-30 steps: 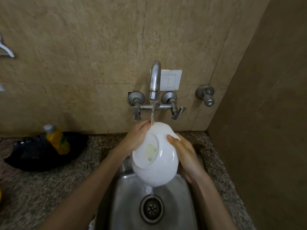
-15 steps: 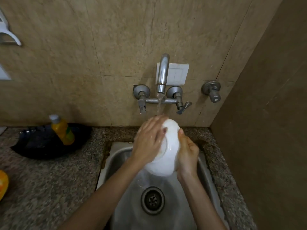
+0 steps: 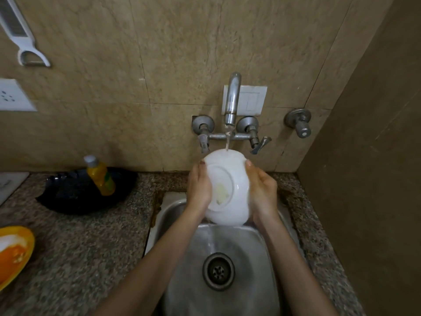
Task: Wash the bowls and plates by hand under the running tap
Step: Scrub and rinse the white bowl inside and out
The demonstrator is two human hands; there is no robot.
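one white bowl [image 3: 230, 179] on edge over the sink [image 3: 250, 258], base toward the camera, long axis upright, top under the tap [image 3: 232, 99] stream. left hand [image 3: 199, 188] and right hand [image 3: 262, 190] each grip a side.

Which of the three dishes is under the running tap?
The white ceramic bowl, held between left hand and right hand; the black dish and orange plate sit on the speckled counter.

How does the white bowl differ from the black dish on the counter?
The white bowl is held on edge by the left hand and the right hand; the black dish lies flat on the counter. Tap water runs over the white bowl; the black dish sits away from it and carries a yellow bottle. Both look round.
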